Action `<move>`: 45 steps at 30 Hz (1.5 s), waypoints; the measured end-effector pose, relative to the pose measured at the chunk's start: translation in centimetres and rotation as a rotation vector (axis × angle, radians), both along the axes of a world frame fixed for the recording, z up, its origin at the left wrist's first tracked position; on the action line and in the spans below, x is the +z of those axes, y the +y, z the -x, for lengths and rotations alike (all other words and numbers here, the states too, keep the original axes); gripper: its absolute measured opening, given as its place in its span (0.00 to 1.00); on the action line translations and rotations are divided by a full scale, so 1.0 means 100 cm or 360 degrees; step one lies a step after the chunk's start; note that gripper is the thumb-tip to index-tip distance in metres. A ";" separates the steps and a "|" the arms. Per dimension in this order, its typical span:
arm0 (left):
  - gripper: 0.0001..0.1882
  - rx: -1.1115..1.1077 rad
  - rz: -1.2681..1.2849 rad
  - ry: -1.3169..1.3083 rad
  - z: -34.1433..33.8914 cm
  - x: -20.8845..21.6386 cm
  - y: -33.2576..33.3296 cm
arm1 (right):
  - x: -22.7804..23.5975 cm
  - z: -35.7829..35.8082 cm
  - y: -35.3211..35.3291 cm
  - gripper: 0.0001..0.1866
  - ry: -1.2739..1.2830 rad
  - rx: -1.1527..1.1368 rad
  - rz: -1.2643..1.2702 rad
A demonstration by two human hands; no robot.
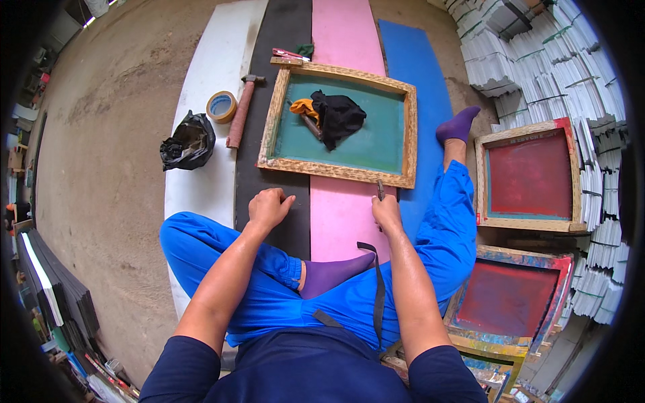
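A wooden screen-printing frame (336, 172) with green mesh lies in front of me on coloured sheets. On its mesh rest a black cloth (339, 114), an orange cloth (304, 107) and a dark tool partly under them. My right hand (387, 213) is closed round dark metal pliers (381, 191), whose tip reaches the frame's near edge by its right corner. My left hand (270, 208) hovers short of the frame's near left side, fingers curled in a loose fist, thumb out, nothing visible in it.
Left of the frame lie a hammer (243, 111) with a wrapped handle, a tape roll (221, 107) and a black plastic bag (189, 142). Two red-mesh frames, one upper (531, 224) and one lower (500, 346), stand at my right beside stacked white sheets (537, 87).
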State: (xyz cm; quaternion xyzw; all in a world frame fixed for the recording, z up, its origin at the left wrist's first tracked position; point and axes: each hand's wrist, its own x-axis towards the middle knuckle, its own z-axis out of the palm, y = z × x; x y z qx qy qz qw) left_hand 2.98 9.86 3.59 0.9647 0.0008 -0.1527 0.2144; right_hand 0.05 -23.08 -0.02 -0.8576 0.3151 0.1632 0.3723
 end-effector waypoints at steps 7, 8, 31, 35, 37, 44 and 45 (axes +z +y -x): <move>0.21 0.0050 0.0066 0.0056 0.002 0.003 -0.004 | 0.001 0.010 0.002 0.13 0.0000 -0.0510 -0.1123; 0.20 0.0023 0.0114 0.0049 0.002 0.003 -0.004 | 0.001 0.013 0.001 0.12 -0.0002 -0.0550 -0.1267; 0.15 0.0323 0.0732 -0.0094 0.016 -0.023 0.027 | 0.037 0.002 0.175 0.15 0.0583 0.0425 -0.1662; 0.15 0.0344 0.0658 -0.0158 0.015 -0.028 0.025 | 0.024 0.002 0.174 0.13 0.0645 0.0297 -0.1820; 0.14 0.0314 0.0629 -0.0224 0.016 -0.031 0.023 | 0.028 0.001 0.172 0.13 0.0721 0.0231 -0.1883; 0.15 0.0464 0.0552 -0.0284 0.015 -0.034 0.028 | 0.031 0.004 0.171 0.19 0.0746 0.0323 -0.1863; 0.15 0.0460 0.0469 -0.0252 0.015 -0.032 0.028 | 0.030 0.004 0.168 0.20 0.0741 0.0301 -0.1861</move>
